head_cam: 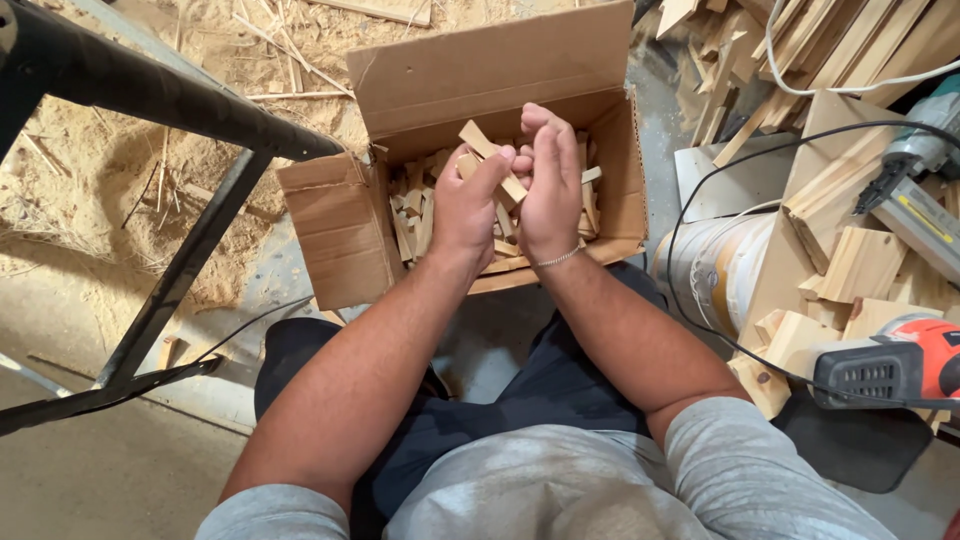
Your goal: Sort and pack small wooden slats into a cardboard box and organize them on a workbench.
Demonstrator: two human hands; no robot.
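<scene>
Cupping together over open cardboard box (610, 190), left hand (462, 205) and right hand (552, 185), fingers curled around one wood strip (490, 155), the strip poking out up-left between the palms. Gripping loosely by the look of it; probably risking a slip back into the heap of offcuts (415, 215) below, or splinters from raw edges. Looking pale, flat, rough-sawn, short. Sitting off to the right: cabled nail gun (915, 160), red power tool (895, 365), both well apart from the hands.

Both forearms are stretched forward, the left hand (468, 208) and right hand (551, 185) pressed together, fingers (540, 125) curled.
</scene>
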